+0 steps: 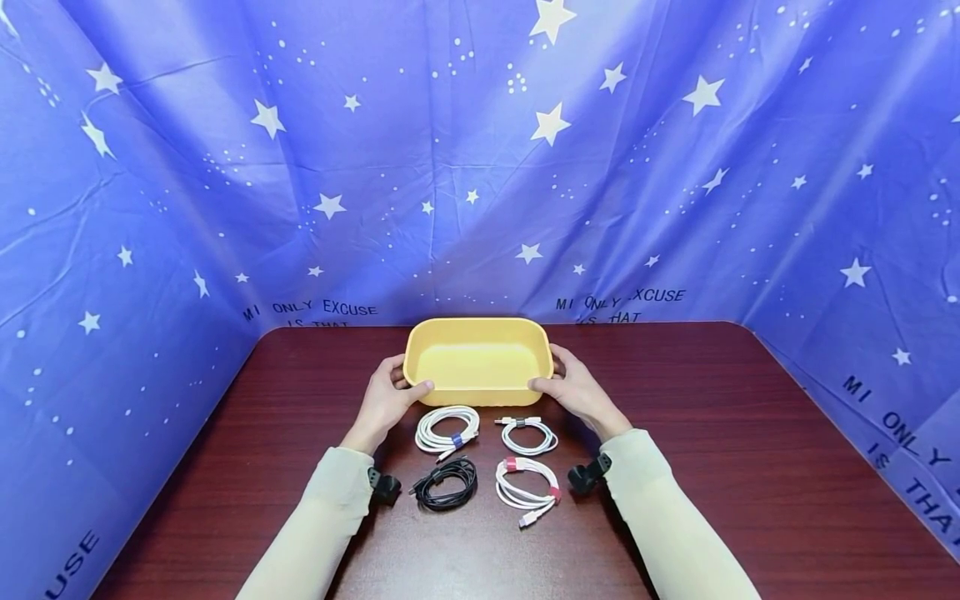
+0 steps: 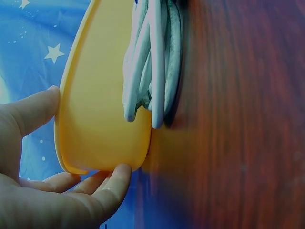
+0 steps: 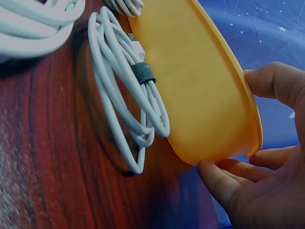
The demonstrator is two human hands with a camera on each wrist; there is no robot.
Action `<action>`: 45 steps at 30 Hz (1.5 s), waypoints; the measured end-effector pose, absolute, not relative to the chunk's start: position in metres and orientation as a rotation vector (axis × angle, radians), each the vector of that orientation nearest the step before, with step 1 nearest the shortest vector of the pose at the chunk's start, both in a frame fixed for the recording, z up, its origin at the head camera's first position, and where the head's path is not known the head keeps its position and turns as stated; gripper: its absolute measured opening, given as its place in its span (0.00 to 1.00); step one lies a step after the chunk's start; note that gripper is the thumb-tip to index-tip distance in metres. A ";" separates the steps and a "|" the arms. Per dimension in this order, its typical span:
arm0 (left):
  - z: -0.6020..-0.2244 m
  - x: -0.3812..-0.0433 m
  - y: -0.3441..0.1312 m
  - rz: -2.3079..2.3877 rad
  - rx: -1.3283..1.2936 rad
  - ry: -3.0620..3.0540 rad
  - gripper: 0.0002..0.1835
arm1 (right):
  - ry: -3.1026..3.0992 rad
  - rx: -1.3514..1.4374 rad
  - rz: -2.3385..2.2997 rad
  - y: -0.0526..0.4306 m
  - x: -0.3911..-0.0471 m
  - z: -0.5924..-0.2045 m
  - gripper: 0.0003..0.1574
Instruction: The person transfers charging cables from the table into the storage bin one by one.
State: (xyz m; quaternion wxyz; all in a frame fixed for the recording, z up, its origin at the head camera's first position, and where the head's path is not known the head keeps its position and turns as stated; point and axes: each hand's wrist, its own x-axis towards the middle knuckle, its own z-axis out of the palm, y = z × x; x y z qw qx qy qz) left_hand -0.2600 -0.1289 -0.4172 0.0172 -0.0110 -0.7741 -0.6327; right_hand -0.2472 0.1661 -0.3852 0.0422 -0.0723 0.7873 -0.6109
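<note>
Fingers (image 2: 113,191) of your left hand (image 1: 384,402) and right hand (image 1: 587,393) reach across the dark red surface (image 1: 675,392), curled round opposite ends of a yellow bin (image 1: 480,397) between them. Likely light, fairly stiff and smooth enough to slip, the yellow bin should handle best by those end walls and the rim. Nearer you than the fingers lie, coiled, a blue-tied white cable (image 2: 156,57) just beside the left ones, a red-tied white cable (image 1: 554,494) farther from the right, a black cable (image 1: 446,502) farther from the left, and a slim dark-tied cable (image 3: 144,74) close by the right.
</note>
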 end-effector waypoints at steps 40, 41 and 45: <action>-0.418 -0.260 -0.122 -2.001 0.005 -2.384 0.37 | 2.449 -0.197 -1.865 0.184 -0.262 -0.408 0.52; -0.418 -0.259 -0.122 -2.001 0.003 -2.385 0.37 | 2.457 -0.192 -1.863 0.184 -0.261 -0.407 0.53; -0.416 -0.259 -0.122 -2.001 0.001 -2.389 0.38 | 2.515 -0.185 -1.838 0.187 -0.259 -0.400 0.53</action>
